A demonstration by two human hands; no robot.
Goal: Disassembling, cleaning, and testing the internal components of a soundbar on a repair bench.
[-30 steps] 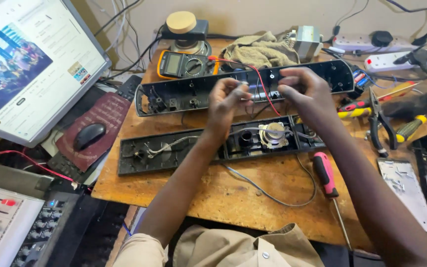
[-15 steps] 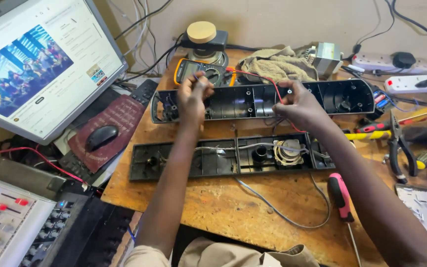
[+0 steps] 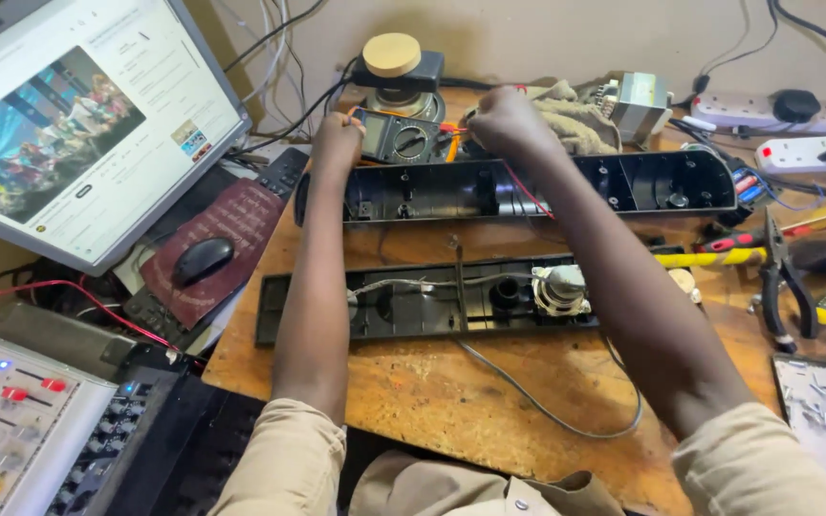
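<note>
At the far left, a lit flat computer monitor (image 3: 78, 124) is seen above a grey audio mixer with coloured sliders (image 3: 21, 420), and a black computer mouse (image 3: 203, 258) lies on a dark red pad (image 3: 231, 225). The left hand (image 3: 336, 143) is curled closed at the left end of a long black plastic speaker shell (image 3: 623, 182), beside a black handheld multimeter with a round dial (image 3: 399, 136); what it grips, if anything, cannot be made out. The right hand (image 3: 509, 122) is closed behind the shell's middle, seemingly pinching a thin red wire (image 3: 528, 191). Nearer on the worn wooden table (image 3: 432, 401) lies a second long black panel carrying a small round speaker driver (image 3: 558, 287). Black-handled pliers (image 3: 778, 277) rest to the right.
</note>
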